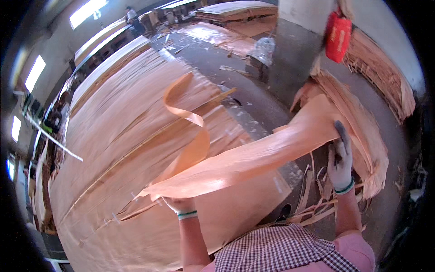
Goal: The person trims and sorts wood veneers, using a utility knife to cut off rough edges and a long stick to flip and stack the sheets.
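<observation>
A long, pale orange strip of wood veneer [244, 163] stretches between my two hands, bowed and raised over a large stack of veneer sheets [131, 113]. My left hand [180, 205], in a white glove with a green cuff, grips the strip's left end from below; its fingers are mostly hidden by the wood. My right hand [340, 158], in a matching glove with dark fingertips, holds the lower edge near the other end. A narrower curled veneer ribbon [201, 136] rises and twists behind the left end. Splits and small tape pieces mark the stacked sheets.
On the right, a drooping veneer pile [362, 131] stands beside a pillar [294, 54], with a red bag [338, 36] hanging nearby. Veneer scraps [312, 190] litter the floor. A white rod [54, 137] juts in at left. Another person [132, 20] is far back.
</observation>
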Motion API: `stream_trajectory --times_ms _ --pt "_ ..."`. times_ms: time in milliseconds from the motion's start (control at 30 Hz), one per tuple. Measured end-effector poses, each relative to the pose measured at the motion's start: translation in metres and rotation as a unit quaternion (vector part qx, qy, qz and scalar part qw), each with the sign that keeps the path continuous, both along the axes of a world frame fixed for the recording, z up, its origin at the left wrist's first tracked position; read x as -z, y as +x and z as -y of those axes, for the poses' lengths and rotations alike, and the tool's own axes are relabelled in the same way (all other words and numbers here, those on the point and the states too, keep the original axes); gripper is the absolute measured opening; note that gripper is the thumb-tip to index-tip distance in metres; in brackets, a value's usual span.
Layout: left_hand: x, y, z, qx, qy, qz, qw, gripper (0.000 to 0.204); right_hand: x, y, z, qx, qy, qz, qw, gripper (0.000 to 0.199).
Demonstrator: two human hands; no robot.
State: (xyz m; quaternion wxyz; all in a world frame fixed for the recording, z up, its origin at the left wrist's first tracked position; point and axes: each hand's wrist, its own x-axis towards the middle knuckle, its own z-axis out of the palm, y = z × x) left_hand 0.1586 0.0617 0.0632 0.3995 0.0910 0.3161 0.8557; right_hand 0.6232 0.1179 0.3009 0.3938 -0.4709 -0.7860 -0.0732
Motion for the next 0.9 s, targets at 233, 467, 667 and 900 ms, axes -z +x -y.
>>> stream_trajectory --times_ms 233,467,667,900 --pt "-0.077 0.175 -0.07 0.203 0.081 0.034 0.975 0.063 0.02 0.21 0.063 0.187 -0.03 -0.122 0.974 0.047" --pt "-0.069 0.344 -0.143 0.306 0.013 -0.038 0.951 0.048 0.024 0.395 0.09 0.288 -0.185 -0.277 0.898 0.037" --pt "-0.067 0.501 -0.24 0.426 -0.067 -0.109 0.896 0.035 0.06 0.488 0.116 0.505 -0.254 -0.142 0.813 0.022" --pt "-0.051 0.78 -0.375 0.652 -0.069 -0.028 0.754 0.028 0.071 0.581 0.133 0.627 -0.257 -0.113 0.727 0.017"
